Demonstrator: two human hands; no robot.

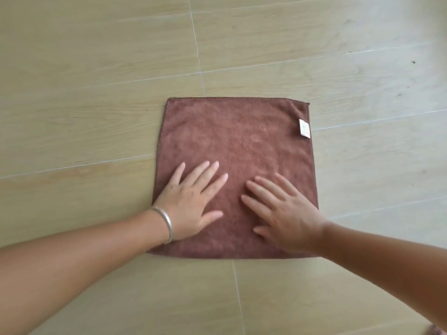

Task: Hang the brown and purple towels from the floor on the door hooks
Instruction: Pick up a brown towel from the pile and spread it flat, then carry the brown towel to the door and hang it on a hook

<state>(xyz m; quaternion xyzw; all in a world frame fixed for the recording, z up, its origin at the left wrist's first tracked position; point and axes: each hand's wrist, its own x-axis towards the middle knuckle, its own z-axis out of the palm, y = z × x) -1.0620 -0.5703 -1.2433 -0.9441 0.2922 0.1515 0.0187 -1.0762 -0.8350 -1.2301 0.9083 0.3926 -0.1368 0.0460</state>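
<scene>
The left hand (pixel 191 201), a silver bangle (pixel 167 223) on its wrist, lay flat with fingers spread on the near left of the brown towel (pixel 232 131), which was spread square on the wooden floor (pixel 96 68). The cloth looked soft, light and limp, likely to sag once lifted, so a pinch at a corner or hem seemed the best hold. The right hand (pixel 283 209) pressed flat too, fingers straight and apart. A white label (pixel 304 128) sat at the far right edge; bare floor lay on every side, and no purple towel or door showed
</scene>
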